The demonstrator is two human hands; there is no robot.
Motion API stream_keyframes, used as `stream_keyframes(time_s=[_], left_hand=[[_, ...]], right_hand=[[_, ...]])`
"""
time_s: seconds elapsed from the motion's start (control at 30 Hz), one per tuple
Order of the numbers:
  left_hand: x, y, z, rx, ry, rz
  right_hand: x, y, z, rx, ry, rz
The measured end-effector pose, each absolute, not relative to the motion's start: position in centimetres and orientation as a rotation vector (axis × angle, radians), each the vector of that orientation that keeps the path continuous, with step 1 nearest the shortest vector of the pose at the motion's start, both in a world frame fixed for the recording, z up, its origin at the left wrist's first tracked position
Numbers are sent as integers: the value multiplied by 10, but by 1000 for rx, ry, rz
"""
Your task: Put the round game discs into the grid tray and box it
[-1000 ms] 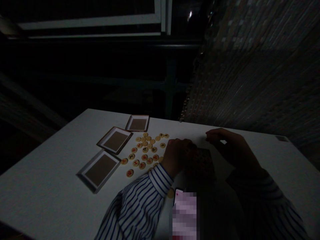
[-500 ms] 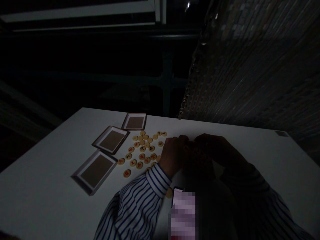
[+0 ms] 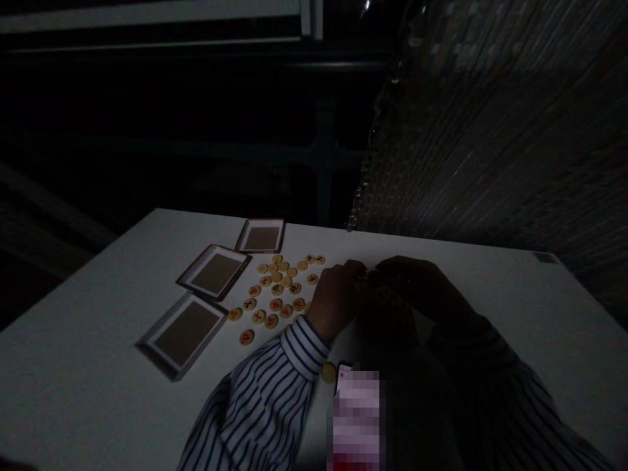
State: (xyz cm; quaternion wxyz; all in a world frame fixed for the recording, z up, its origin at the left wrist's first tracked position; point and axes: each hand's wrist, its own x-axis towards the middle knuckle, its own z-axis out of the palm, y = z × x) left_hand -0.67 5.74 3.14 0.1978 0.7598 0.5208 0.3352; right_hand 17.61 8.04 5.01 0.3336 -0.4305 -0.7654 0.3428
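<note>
The scene is very dark. My left hand [image 3: 338, 297] and my right hand [image 3: 417, 284] meet over a dark patterned object [image 3: 387, 320] on the white table [image 3: 88, 386]. Both hands have curled fingers that touch near the object's far edge. What they pinch is too dark to name. Several round cream game pieces [image 3: 277, 291] with red or black marks lie scattered just left of my left hand. One more cream piece [image 3: 328, 372] sits near my striped left cuff.
Three shallow rectangular trays lie in a row left of the pieces: near [image 3: 184, 332], middle [image 3: 214, 271], far [image 3: 261, 235]. A bead curtain [image 3: 471, 144] hangs behind the table on the right. A blurred pinkish patch [image 3: 356, 418] sits at the near edge.
My right hand has come left from the table's far side and joined my left hand over the dark object. The view has shifted slightly.
</note>
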Motion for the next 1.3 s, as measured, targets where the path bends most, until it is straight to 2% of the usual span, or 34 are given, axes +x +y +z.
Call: stream_keyframes(time_s=[0.17, 0.3, 1.07, 1.3], left_hand=[[-19, 69, 27, 1692, 1294, 1099], [-21, 72, 32, 1454, 1218, 1112], [-21, 71, 40, 1493, 1150, 1096], [-21, 71, 40, 1508, 1104, 1051]], right_hand=[[167, 78, 50, -1076, -1760, 1029], [161, 76, 52, -1088, -1773, 969], [156, 74, 55, -1101, -1977, 783], [157, 73, 55, -1031, -1934, 890]])
